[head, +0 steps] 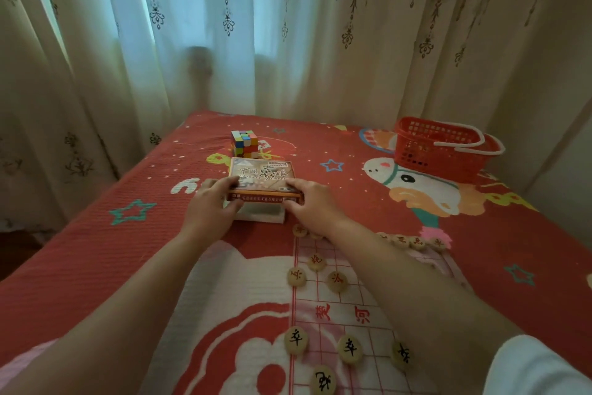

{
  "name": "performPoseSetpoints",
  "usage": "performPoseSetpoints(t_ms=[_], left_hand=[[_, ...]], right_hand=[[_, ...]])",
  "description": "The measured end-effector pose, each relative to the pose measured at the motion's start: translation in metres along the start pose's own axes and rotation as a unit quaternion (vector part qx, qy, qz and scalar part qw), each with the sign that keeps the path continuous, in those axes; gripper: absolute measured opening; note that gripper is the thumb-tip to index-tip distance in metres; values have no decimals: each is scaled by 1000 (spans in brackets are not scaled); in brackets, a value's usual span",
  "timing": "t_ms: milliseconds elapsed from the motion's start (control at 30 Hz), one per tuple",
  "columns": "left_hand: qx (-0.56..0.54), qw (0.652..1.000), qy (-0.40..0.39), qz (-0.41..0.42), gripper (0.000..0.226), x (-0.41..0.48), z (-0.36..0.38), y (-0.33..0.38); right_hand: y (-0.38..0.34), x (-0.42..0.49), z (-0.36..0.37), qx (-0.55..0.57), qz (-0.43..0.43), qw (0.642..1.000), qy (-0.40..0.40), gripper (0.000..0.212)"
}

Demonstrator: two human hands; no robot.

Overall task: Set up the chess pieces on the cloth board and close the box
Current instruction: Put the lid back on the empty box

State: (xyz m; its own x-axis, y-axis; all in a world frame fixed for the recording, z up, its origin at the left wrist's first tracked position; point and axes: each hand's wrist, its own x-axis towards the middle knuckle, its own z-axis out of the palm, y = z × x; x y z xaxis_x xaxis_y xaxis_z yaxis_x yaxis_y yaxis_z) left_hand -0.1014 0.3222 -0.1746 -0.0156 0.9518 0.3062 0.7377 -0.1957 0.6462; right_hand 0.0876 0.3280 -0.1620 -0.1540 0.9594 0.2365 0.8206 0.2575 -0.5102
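Cardboard box lid (pixel 263 174) clamped at its near corners by curled fingers of left hand (pixel 209 205) and right hand (pixel 309 202), held over the white box base (pixel 261 214). Puzzle cube (pixel 244 143) just behind; wooden chess pieces (pixel 296 340) on cloth board (pixel 323 298) nearer; red basket (pixel 439 151) well apart, right.

puzzle cube (pixel 244 143) on red bedspread (pixel 352 151), red basket (pixel 439 151), patterned curtains (pixel 288 26)
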Motion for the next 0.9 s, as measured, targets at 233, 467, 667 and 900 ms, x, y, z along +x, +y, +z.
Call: performPoseSetpoints(t_ms=[233,467,667,900], left_hand=[[19,999,-13,-31,44,-5,-8,-29],[13,999,-26,-31,46,-1,0,-31],[17,999,-31,-18,46,-1,2,-32],[30,998,-45,-13,44,0,2,-32]], right_hand=[[-20,4,25,-17,2,999,-27,46],[-17,3,28,-26,22,999,-18,46],[-15,0,27,-28,26,999,-13,43],[-15,0,27,-41,30,999,-13,32]])
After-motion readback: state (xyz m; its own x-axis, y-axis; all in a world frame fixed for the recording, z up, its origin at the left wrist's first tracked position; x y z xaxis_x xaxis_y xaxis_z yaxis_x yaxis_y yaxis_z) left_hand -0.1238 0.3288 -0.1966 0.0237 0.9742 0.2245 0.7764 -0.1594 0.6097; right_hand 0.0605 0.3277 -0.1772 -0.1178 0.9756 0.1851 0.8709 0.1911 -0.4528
